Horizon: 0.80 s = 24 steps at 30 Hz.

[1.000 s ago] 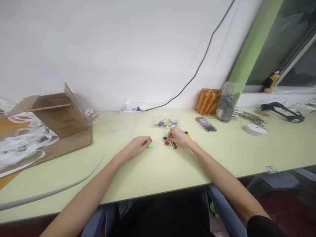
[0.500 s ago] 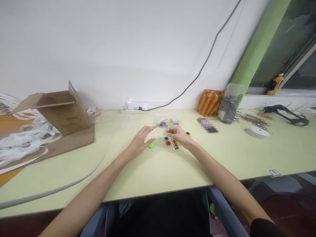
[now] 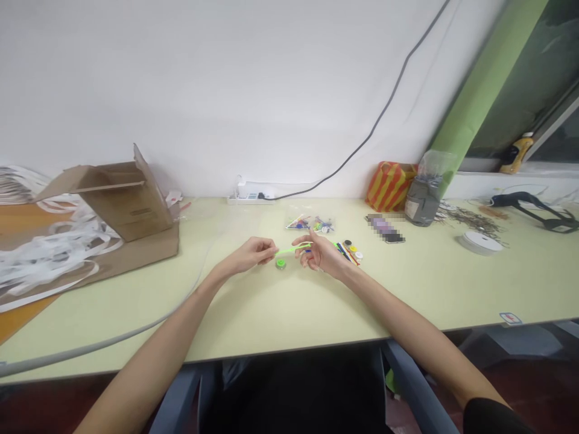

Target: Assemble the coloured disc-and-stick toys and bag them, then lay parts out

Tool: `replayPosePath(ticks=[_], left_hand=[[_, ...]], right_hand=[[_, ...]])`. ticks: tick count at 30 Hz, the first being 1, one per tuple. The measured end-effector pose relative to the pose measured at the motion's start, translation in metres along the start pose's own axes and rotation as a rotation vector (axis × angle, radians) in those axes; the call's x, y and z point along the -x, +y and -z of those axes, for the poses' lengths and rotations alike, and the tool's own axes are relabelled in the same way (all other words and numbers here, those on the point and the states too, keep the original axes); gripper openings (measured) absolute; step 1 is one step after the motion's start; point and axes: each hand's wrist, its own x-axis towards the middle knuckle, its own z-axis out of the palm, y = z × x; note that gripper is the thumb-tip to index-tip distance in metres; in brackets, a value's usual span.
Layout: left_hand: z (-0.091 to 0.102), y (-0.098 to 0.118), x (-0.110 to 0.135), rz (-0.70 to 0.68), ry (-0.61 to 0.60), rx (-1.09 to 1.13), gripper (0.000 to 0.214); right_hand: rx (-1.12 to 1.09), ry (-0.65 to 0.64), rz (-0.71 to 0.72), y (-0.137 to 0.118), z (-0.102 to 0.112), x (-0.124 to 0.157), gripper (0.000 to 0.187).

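Note:
A thin green stick (image 3: 293, 248) hangs level just above the pale table (image 3: 280, 313), held at both ends. My left hand (image 3: 251, 253) pinches its left end and my right hand (image 3: 319, 254) pinches its right end. Below the stick a small round green piece (image 3: 281, 263) lies on the table. Just right of my right hand lie several small coloured round pieces and sticks (image 3: 349, 249). Behind the hands sits a clear bag of coloured parts (image 3: 310, 223).
An open cardboard box (image 3: 122, 199) with white strips (image 3: 49, 253) stands at the left, and a grey cable (image 3: 136, 334) curves past it. At the back are a power strip (image 3: 251, 194), a striped bag (image 3: 391, 185), a grey jar (image 3: 421, 202), a phone (image 3: 385, 229) and a white tape roll (image 3: 480, 242).
My left hand let go of the round green piece, opened, then closed on the green stick's left end. My right hand lifted the stick from the pile of pieces.

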Motion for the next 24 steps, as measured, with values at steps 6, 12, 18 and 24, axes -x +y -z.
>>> replayPosePath(ticks=[6,12,18,24], left_hand=[[0.016,-0.009,0.005,0.111,-0.118,0.010,0.044],[0.021,-0.011,0.012,0.257,-0.222,0.021,0.046],[0.013,-0.015,0.008,0.322,-0.173,0.041,0.046],[0.007,-0.015,0.004,0.374,-0.164,0.003,0.046]], right_hand=[[0.256,0.082,0.103,0.010,-0.007,0.001,0.034],[0.302,0.169,0.083,0.025,-0.026,-0.004,0.028],[0.289,0.230,-0.006,0.027,-0.027,-0.007,0.022],[0.360,0.262,-0.051,0.029,-0.025,-0.008,0.018]])
